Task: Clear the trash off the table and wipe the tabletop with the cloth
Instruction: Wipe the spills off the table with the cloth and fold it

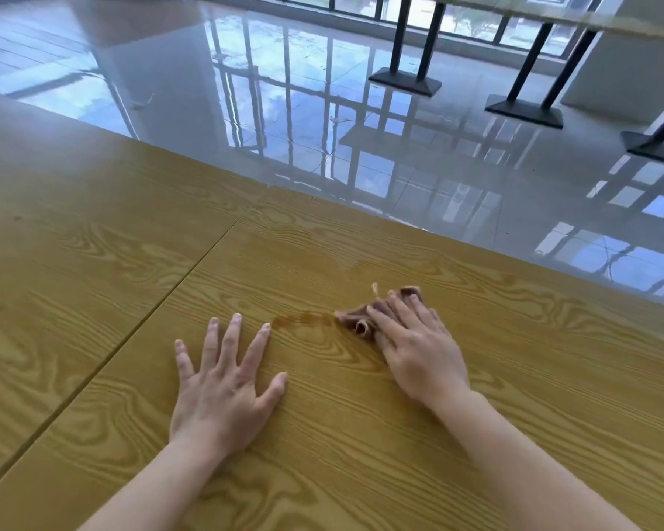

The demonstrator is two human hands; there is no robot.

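Observation:
A small crumpled brownish-pink cloth lies on the wood-grain table. My right hand presses flat on top of the cloth, fingers spread over it, covering most of it. Just left of the cloth a brown wet smear marks the tabletop. My left hand rests flat on the table to the left of the smear, fingers apart, holding nothing. No trash shows on the visible tabletop.
A second wooden table butts against this one along a dark seam on the left. The far table edge runs diagonally above a glossy tiled floor. Black table pedestals stand at the upper right.

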